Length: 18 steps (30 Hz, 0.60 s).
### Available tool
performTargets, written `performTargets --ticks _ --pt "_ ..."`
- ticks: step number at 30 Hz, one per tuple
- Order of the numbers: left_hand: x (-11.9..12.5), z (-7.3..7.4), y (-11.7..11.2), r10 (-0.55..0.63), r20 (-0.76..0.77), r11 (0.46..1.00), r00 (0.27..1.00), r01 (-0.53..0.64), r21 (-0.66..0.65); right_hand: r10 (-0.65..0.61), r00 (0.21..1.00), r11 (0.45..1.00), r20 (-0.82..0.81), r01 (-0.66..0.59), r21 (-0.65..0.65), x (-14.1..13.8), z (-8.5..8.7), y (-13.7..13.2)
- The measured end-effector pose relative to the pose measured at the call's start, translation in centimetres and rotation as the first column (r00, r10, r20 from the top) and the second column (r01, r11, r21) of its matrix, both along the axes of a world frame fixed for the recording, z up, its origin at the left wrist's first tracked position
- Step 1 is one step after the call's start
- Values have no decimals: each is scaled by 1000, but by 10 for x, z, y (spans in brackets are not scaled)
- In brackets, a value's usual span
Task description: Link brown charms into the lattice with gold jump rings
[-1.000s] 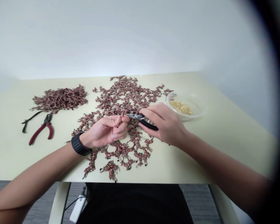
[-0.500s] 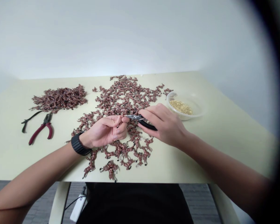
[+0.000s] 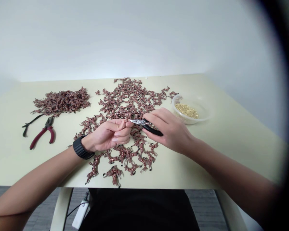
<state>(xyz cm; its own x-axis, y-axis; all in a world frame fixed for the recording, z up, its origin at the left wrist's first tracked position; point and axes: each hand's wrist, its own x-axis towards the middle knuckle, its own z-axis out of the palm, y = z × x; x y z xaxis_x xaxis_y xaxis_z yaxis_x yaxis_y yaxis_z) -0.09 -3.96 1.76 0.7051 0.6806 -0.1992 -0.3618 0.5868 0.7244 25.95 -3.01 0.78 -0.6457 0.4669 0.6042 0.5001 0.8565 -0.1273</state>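
My right hand (image 3: 170,130) holds a pair of black-handled needle-nose pliers (image 3: 146,123), with the steel jaws pointing left. Those jaw tips reach my left hand (image 3: 108,136), whose fingers pinch something small, mostly hidden by the fingertips. Beneath both hands lies a wide spread of small copper-and-brown wire figures (image 3: 127,102) with black ends. A denser heap of similar pieces (image 3: 61,102) sits further left.
A second pair of pliers with red handles (image 3: 42,136) and a black-handled cutter (image 3: 30,123) lie at the left of the cream table (image 3: 221,128). A clear plastic bowl (image 3: 190,110) holds small gold pieces at the right.
My hands have shifted slightly closer together, and the pliers now point a little more level. The wire figures, bowl and tools on the table stay where they were.
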Motion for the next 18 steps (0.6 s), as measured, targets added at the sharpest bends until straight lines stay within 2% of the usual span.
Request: performTargets --ticks 2,4,7,9,10,13,15,16,17,18 --pt "-1 -1 1 -14 -28 1000 1000 15 28 26 998 993 -54 -32 -113 -1 3 -1" --pt "-3 -2 3 -36 -48 998 998 38 49 33 994 963 -103 -59 -263 -1 8 -2" --pt "-6 -2 5 -77 -74 993 994 83 82 9 990 865 -142 -79 -496 0 15 -3" --pt "-8 -2 6 -105 -99 988 990 115 103 0 988 749 -157 -104 -654 2 18 -3" --pt "-9 -1 6 -118 -112 986 987 130 108 3 987 673 -163 -123 -729 3 18 -2" --pt "-10 0 5 -152 -145 978 978 169 120 33 978 400 -205 -201 -894 4 16 0" --pt "-11 1 4 -170 -159 972 973 191 133 28 966 237 -255 -255 -938 5 12 2" --pt "-11 1 4 -174 -160 971 972 197 138 22 960 183 -278 -277 -943 5 10 3" --pt "-10 1 4 -177 -157 970 972 199 137 14 957 166 -289 -287 -943 4 9 3" --pt "-10 1 5 -174 -145 972 974 193 131 8 960 192 -278 -275 -942 4 8 3"
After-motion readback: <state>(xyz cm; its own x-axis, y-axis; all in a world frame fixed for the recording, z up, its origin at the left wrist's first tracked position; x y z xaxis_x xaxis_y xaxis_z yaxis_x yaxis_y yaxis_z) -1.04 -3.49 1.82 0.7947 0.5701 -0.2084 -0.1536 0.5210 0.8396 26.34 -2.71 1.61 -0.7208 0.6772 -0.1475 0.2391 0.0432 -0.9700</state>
